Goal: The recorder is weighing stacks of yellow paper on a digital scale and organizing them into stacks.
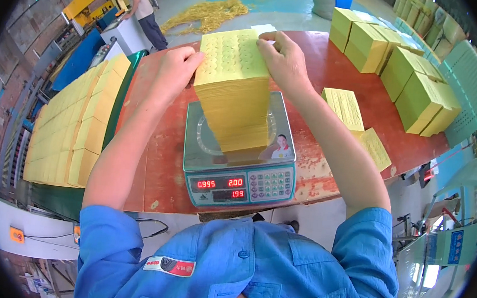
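**Gripping yellow paper stack point(233, 106) on scale point(238, 188), two-handed**

Holding upper left edge with left hand point(178, 68), fingers curled; clasping upper right edge, toward far corner, with right hand point(286, 60). Noted between and below both hands: same stack, base on scale pan point(198, 151). Right of right hand, nearer the body: smaller yellow blocks point(341, 105) on red desk point(161, 171). Farther right: larger yellow stacks point(413, 101). Left of left hand: rowed yellow bundles point(66, 135). Beyond it: person point(142, 7) beside white cabinet point(127, 35).
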The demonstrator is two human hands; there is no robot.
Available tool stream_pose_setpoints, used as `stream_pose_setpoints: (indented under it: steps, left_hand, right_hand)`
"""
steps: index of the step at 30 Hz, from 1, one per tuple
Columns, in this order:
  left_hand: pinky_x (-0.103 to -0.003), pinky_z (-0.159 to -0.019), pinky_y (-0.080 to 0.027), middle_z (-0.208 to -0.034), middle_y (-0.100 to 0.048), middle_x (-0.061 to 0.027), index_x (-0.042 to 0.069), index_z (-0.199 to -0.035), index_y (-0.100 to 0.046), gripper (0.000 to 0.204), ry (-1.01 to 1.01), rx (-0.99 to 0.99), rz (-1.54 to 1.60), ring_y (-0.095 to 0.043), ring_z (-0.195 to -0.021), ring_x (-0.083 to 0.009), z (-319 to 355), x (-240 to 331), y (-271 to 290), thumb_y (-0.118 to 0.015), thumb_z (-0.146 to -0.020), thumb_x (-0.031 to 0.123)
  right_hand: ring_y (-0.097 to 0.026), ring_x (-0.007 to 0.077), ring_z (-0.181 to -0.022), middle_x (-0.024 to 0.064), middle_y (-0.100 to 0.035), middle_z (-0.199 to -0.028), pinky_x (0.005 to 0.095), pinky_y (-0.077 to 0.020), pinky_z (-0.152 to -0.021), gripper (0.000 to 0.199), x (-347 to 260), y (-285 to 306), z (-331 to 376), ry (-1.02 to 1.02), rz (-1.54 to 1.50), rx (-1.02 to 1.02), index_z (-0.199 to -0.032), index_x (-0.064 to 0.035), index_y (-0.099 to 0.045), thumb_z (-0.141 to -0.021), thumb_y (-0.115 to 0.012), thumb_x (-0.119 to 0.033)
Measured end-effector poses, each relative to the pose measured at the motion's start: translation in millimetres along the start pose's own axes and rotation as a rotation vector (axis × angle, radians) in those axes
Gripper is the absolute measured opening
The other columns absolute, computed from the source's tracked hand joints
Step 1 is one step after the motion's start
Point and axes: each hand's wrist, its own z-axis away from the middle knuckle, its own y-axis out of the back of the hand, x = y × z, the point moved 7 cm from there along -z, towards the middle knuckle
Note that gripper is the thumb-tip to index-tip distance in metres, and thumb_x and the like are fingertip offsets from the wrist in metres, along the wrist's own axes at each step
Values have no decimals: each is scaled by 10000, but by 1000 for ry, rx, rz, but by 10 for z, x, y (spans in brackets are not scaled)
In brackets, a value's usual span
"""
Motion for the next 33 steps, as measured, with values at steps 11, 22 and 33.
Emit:
stream_pose_setpoints:
  steps: [11, 22, 33]
  left_hand:
    - [-278, -745, -523, -1092, -628, -72, 64, -1279, -498, 461, 295, 50, -54, -634, -956, -161, -184, 54, 446, -588, -946, 370]
    - [-405, -1146, -270, -1555, -283, -207, 5, -1497, -295, 991, 253, -203, -533, -265, -1447, -302, -262, 834, -531, -688, -794, 581]
    - [-342, -1118, -288, -1485, -389, -169, 41, -1499, -317, 877, 194, -335, -492, -397, -1347, -247, -159, 758, -795, -698, -814, 432]
  right_hand:
    - [-497, 64, -615, 7, -560, -765, 232, -415, -560, 223, 786, 914, 1216, -169, -517, -49, -1123, 28, -604, -950, -516, -83]
    - [-531, 52, -610, 12, -560, -662, 241, -444, -554, 179, 1513, 1087, 2435, -474, -614, -231, -1072, 12, -621, -931, -517, -22]
    - [-506, 41, -607, -11, -530, -699, 211, -420, -539, 216, 1637, 1222, 2383, -575, -561, -230, -1132, -2, -606, -935, -526, -37]
